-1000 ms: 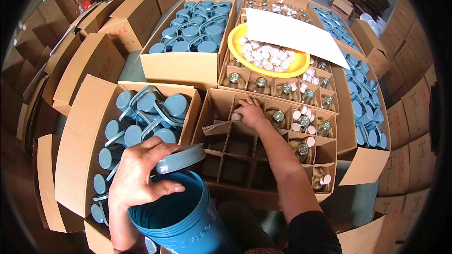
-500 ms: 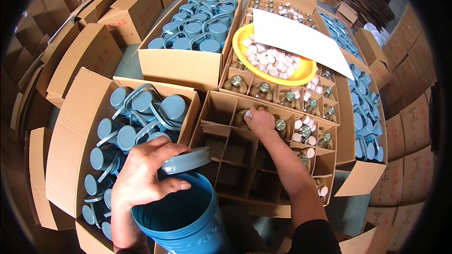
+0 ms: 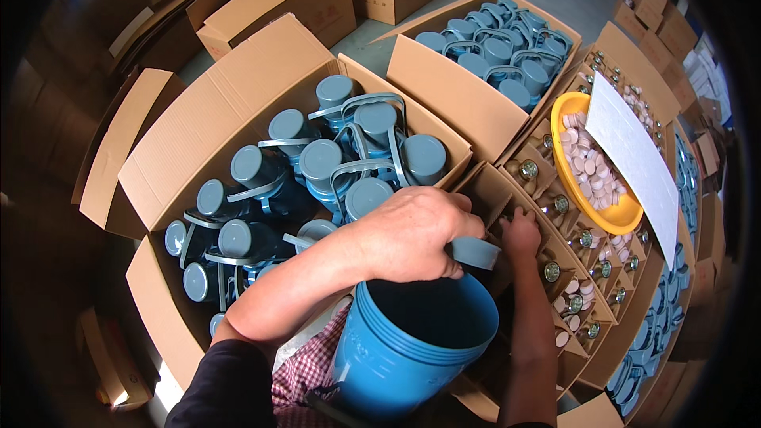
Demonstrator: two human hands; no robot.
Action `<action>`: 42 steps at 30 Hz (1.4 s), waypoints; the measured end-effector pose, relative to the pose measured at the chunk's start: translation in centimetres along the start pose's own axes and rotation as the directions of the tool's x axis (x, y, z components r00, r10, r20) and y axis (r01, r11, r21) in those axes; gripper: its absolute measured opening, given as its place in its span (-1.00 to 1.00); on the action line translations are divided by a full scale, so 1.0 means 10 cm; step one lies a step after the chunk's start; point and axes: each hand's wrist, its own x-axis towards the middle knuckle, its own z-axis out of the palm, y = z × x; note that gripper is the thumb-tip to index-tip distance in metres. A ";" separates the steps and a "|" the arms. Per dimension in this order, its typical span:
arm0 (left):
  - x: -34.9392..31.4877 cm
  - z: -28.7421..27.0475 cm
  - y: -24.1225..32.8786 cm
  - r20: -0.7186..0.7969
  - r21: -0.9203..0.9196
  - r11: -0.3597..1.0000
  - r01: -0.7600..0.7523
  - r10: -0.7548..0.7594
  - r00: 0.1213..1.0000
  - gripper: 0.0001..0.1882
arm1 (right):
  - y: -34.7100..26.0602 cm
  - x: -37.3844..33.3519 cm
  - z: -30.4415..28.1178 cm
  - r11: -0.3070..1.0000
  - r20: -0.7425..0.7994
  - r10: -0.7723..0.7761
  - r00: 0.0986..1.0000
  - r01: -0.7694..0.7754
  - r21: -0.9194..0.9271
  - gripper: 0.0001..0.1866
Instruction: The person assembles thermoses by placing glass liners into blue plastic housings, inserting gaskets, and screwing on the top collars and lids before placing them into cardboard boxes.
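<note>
Where my left fingers [image 3: 466, 225] hold the grey lid [image 3: 477, 254] above the near blue canister [image 3: 396, 353], its rim should grip best: likely light, stiff, slippery. Whether my right fingers [image 3: 515, 230], in the divided carton [image 3: 485, 191] at right, hold anything, I can't tell.

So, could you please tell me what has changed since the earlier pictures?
The view has turned left, so the carton of blue canisters and the yellow basin appear farther right. The white cap seen earlier at the fingers of the right hand is out of sight; any grip there is hidden. As before, the left hand holds the grey lid at the mouth of the open blue container.
</note>
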 end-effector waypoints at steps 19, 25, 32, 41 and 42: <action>-0.39 0.83 -0.75 0.167 -0.970 -0.243 0.012 -0.629 0.759 -0.44 | -0.08 -0.52 -1.54 0.834 -0.455 0.009 0.891 0.244 0.495 -0.16; -0.25 1.22 -0.40 -0.055 -0.893 -0.374 -0.250 -0.460 0.886 -0.53 | -1.14 -1.71 -3.07 0.678 -0.666 -0.496 0.557 0.727 0.103 -0.29; -0.18 0.38 -0.07 -0.336 -0.869 -0.283 -0.405 -0.264 0.904 -0.62 | -1.07 -2.10 -3.23 0.167 -0.656 -0.589 0.472 0.865 0.473 -0.44; -0.98 0.12 0.66 -0.617 -0.786 -0.015 -0.618 0.098 0.781 -0.74 | -0.93 -1.92 -2.94 -0.388 -0.540 -0.298 0.787 0.418 0.822 -0.15; -1.06 0.14 0.73 -0.625 -0.776 0.005 -0.631 0.134 0.769 -0.76 | -0.97 -2.05 -2.90 -0.442 -0.559 -0.352 0.751 0.393 0.806 -0.16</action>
